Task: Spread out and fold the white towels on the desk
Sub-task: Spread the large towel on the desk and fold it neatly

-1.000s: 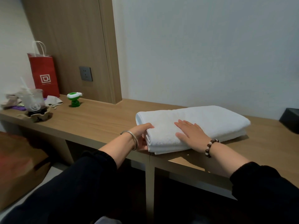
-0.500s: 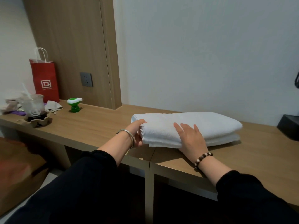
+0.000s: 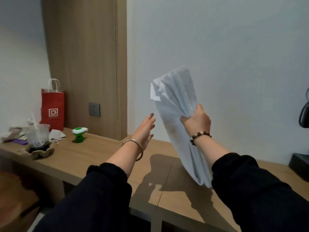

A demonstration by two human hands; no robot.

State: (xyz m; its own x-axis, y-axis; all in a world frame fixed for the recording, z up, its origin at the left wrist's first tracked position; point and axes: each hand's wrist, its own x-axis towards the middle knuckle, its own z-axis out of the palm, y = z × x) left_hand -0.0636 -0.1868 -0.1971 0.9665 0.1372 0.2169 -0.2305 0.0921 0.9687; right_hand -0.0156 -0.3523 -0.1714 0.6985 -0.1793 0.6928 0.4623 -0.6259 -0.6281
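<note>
Your right grip (image 3: 197, 122) is closed tight on the white folded terry towel (image 3: 173, 104), fingers bunching the cloth at about mid-length on its right edge. The towel is up in the air over the wooden desk (image 3: 100, 156), in front of the white wall (image 3: 225, 47). Its long axis runs steep: top corner up and to the left of the grip, bottom end down and right, by your right sleeve. The bottom end looks clear of the desk, but I can't tell for sure. The layers look still stacked, with one corner peeling loose at the top.

Your left grip (image 3: 144, 131) is wide open with fingers spread and holds nothing. It sits just left of the towel's left edge, near but not touching, and lower than the loose top corner.

Judgement: the step in hand is the shake-out. The free left edge faces your left grip, so that hand is the nearer one to catch a corner, reaching up and right.

The desk under the towel is bare wood with a seam and the towel's shadow on it. That looks like enough room to lay the towel flat.

Clutter sits well apart at far left:
- a red paper bag (image 3: 53, 109)
- a clear plastic cup (image 3: 37, 136) in a cardboard holder
- a small green-and-white plastic gadget (image 3: 79, 134)

A black box (image 3: 300, 164) sits at the far right, so watch it when spreading lengthwise.
</note>
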